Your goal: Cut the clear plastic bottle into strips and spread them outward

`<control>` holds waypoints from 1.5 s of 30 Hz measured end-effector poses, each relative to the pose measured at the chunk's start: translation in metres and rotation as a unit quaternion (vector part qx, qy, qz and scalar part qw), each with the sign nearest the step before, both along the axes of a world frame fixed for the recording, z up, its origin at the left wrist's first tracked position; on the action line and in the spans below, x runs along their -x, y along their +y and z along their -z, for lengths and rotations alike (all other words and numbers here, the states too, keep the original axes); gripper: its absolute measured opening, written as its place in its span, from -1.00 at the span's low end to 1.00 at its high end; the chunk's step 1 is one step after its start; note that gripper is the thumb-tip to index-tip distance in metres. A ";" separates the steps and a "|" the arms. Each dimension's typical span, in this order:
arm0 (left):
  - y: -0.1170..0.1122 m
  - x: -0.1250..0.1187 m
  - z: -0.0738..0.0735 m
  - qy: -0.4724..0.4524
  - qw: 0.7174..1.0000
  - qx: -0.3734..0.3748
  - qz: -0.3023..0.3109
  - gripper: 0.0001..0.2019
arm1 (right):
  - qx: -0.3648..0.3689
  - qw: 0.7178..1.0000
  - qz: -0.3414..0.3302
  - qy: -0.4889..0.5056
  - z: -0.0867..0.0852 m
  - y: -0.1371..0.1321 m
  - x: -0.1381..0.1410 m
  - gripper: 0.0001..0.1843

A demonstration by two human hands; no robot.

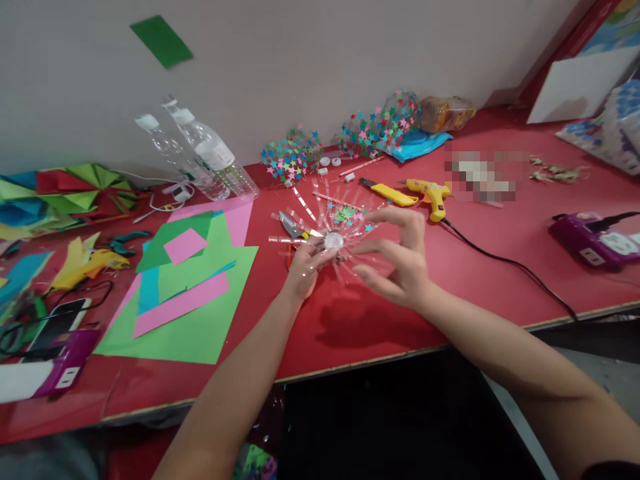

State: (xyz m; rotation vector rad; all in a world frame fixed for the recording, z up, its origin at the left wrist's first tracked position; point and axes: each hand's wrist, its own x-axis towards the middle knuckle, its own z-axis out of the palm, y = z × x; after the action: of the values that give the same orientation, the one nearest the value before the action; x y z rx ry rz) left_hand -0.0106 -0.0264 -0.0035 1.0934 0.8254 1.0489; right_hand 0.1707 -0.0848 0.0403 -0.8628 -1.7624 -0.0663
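Observation:
My left hand (301, 270) is closed around a clear plastic bottle piece (334, 241), cut into many thin strips that fan outward from its round white middle. To its right, my right hand (403, 257) is raised with fingers curved and apart, close to the strip ends. Whether a fingertip touches a strip, I cannot tell. Behind the strips lies a small pile of coloured stars (345, 215). Scissors (290, 224) rest just beyond my left hand, partly hidden. A yellow utility knife (394, 195) and a yellow glue gun (431, 195) lie behind my right hand.
Coloured paper sheets (200, 333) cover the table's left part. Plastic bottles (213, 150) lean against the wall, beside star-covered clear pieces (293, 157). Purple power strips (583, 240) sit at both sides. The glue gun's black cord (505, 257) runs to the front edge.

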 end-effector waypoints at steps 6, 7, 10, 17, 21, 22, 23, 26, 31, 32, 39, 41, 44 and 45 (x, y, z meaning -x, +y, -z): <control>0.001 0.001 -0.003 -0.046 0.998 0.039 -0.019 -0.67 | 0.027 0.996 0.017 0.088 -0.004 0.006 -0.005 -0.86; 0.001 0.001 -0.003 -0.047 0.998 0.042 -0.019 -0.68 | 0.031 0.996 0.010 0.080 -0.003 0.008 -0.004 -0.86; 0.002 0.002 -0.006 -0.063 0.997 0.032 -0.005 -0.70 | 0.041 0.998 -0.013 0.043 -0.001 0.011 -0.002 -0.86; 0.005 0.004 -0.004 -0.096 0.995 0.033 0.002 -0.70 | 0.063 0.996 -0.062 0.005 0.004 0.011 0.003 -0.85; 0.004 0.001 -0.004 -0.077 0.996 0.038 -0.009 -0.70 | 0.062 0.993 -0.096 -0.016 0.007 0.012 0.004 -0.85; 0.004 0.001 -0.005 -0.074 0.997 0.036 -0.011 -0.70 | 0.058 0.992 -0.106 -0.021 0.007 0.012 0.004 -0.86; 0.003 0.000 -0.005 -0.072 0.997 0.034 -0.013 -0.69 | 0.054 0.991 -0.116 -0.025 0.007 0.011 0.004 -0.87; 0.003 -0.001 -0.007 -0.067 0.997 0.035 -0.029 -0.69 | 0.043 0.989 -0.142 -0.020 0.006 0.009 0.003 -0.88; 0.003 0.001 -0.005 -0.043 0.998 0.037 -0.028 -0.73 | 0.018 0.998 -0.042 0.049 0.001 0.006 -0.001 -0.85; 0.003 0.001 -0.004 -0.041 0.998 0.038 -0.027 -0.74 | 0.018 0.998 -0.021 0.058 0.000 0.007 -0.002 -0.85; 0.006 0.002 0.002 -0.045 0.998 0.031 -0.025 -0.81 | 0.048 0.998 -0.040 0.014 0.004 0.013 0.000 -0.82; 0.005 0.002 0.001 -0.044 0.998 0.032 -0.026 -0.80 | 0.055 0.997 -0.056 -0.004 0.007 0.014 0.001 -0.80; 0.005 0.001 0.000 -0.032 0.999 0.032 -0.026 -0.76 | 0.067 0.996 -0.062 -0.020 0.010 0.016 0.003 -0.79; 0.005 0.001 0.000 -0.029 0.999 0.030 -0.027 -0.73 | 0.074 0.995 -0.057 -0.022 0.011 0.016 0.003 -0.79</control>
State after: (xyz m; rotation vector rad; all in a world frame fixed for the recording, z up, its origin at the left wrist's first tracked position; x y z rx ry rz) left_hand -0.0117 -0.0217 -0.0034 0.9900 0.8394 1.0901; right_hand 0.1677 -0.0685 0.0293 -0.8706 -1.8712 0.1217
